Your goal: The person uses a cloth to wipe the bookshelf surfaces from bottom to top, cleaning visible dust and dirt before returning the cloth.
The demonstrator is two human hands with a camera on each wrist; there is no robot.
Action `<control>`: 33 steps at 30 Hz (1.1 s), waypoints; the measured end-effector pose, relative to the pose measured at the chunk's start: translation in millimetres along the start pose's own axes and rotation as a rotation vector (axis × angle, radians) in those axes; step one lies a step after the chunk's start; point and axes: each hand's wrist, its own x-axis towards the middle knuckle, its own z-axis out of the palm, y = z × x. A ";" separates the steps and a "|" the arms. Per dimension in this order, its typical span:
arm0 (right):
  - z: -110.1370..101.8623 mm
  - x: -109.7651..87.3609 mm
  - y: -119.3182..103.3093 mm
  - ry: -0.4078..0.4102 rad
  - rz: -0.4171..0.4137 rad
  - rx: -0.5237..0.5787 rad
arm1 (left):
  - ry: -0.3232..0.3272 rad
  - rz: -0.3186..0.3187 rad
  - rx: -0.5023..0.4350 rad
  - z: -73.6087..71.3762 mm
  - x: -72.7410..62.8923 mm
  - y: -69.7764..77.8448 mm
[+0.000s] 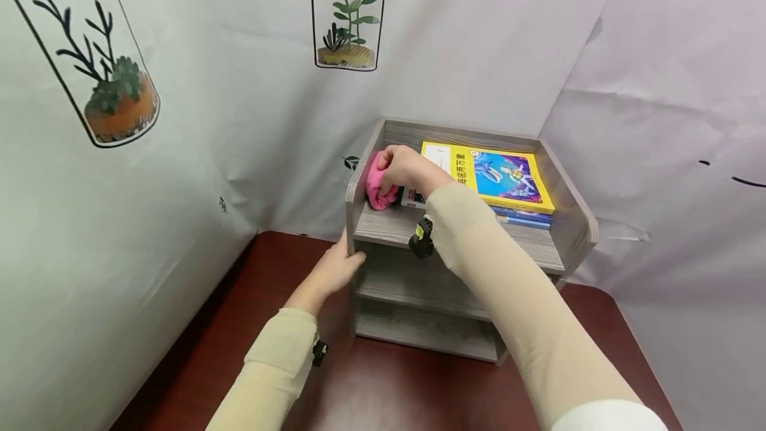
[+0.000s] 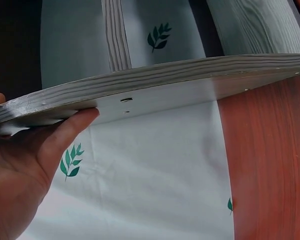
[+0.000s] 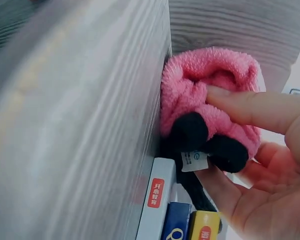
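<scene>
My right hand (image 1: 411, 166) holds a pink plush toy (image 1: 377, 186) in the left corner of the top shelf of a small grey wood-grain bookshelf (image 1: 391, 226). In the right wrist view the plush toy (image 3: 210, 95) shows two black stubby parts and a white tag (image 3: 194, 161), with the thumb pressed into the pink fabric. Lower down, my left hand (image 1: 331, 273) grips the bookshelf's left side panel. The left wrist view has the thumb against one face of that panel (image 2: 155, 72) and a fingertip on the other.
Beside the toy lies a stack of books, a yellow book (image 1: 509, 178) on top. Raised side panels border the top shelf. The bookshelf stands on a dark red table (image 1: 383, 384), with plant-printed white wall sheets (image 1: 251, 85) behind and to the sides.
</scene>
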 end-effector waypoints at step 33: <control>-12.0 45.8 5.8 0.430 0.015 0.513 | 0.027 0.005 0.047 0.5 -4.0 1.5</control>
